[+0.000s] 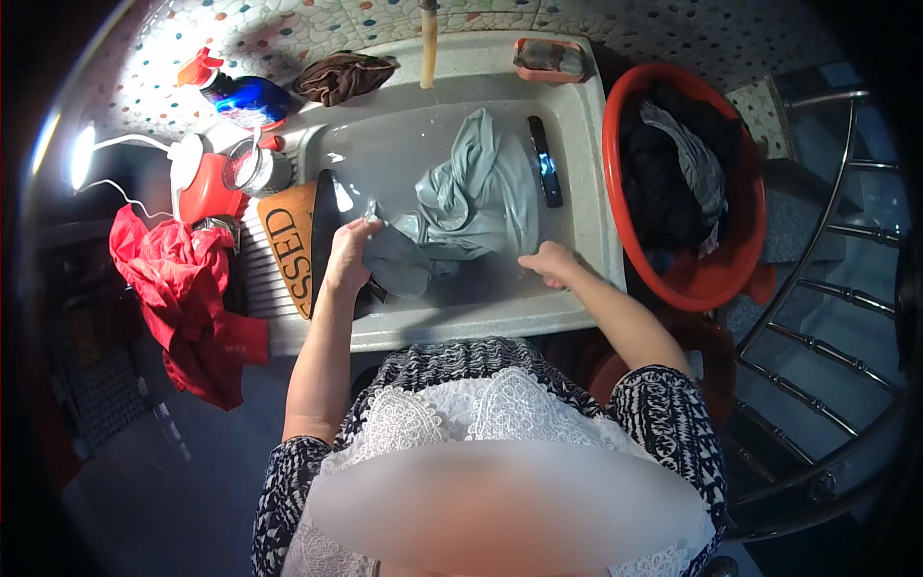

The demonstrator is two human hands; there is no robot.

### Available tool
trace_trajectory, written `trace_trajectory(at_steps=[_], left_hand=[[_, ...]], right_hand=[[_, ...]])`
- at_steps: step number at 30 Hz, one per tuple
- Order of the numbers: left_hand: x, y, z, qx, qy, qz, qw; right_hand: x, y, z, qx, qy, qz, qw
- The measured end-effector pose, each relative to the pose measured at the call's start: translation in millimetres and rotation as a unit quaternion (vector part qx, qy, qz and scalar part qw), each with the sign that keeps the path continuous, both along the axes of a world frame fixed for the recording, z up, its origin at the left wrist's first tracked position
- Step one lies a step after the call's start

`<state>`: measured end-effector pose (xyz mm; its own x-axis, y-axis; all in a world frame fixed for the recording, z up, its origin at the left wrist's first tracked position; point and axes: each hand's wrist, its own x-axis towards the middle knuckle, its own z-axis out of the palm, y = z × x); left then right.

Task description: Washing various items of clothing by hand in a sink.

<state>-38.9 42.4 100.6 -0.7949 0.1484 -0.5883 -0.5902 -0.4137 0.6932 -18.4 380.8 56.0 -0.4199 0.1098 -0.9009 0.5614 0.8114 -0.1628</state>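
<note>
A pale grey-green wet cloth or garment (472,195) lies bunched in the water of a stone-look sink (433,332). My left hand (351,252) pinches its left end between thumb and fingers, near the sink's left side. At the cloth's lower right edge, my right hand (551,264) is partly curled at the water; whether it grips any fabric cannot be told. A dark, narrow object (544,162) lies along the sink's right side. Beside my left hand, a brown board with large dark lettering (288,249) leans over the ribbed drainboard, its dark edge reaching into the sink.
A red basin (613,173) with dark clothes stands at the right, before a metal railing (829,216). On the left are red cloth (180,281), a lit lamp (85,157), a glass jar (263,169) and a blue spray bottle (252,101). A hose (428,50) hangs above the sink.
</note>
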Motion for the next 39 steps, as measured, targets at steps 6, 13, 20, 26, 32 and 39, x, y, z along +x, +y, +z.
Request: trace_trajectory(at_steps=[6,13,20,26,32,39], left_hand=[[6,10,6,0.002,0.029,0.020,0.999],[6,12,17,0.018,0.036,0.024,0.999],[13,38,4,-0.196,0.116,-0.215,0.950],[18,98,3,-0.399,0.494,-0.267,0.724],[-2,105,8,-0.429,0.529,-0.228,0.696],[-15,79,-11,-0.369,0.358,-0.176,0.839]], right_hand=[[9,17,-87,-0.191,0.176,-0.293,0.920],[-34,11,0,-0.504,0.075,-0.502,0.699],[-43,-3,10,-0.572,0.102,-0.486,0.653],[-33,-40,15,-0.600,0.060,-0.455,0.655],[-30,-53,-3,-0.636,0.001,-0.476,0.608],[-31,-77,39,-0.529,0.073,-0.432,0.727]])
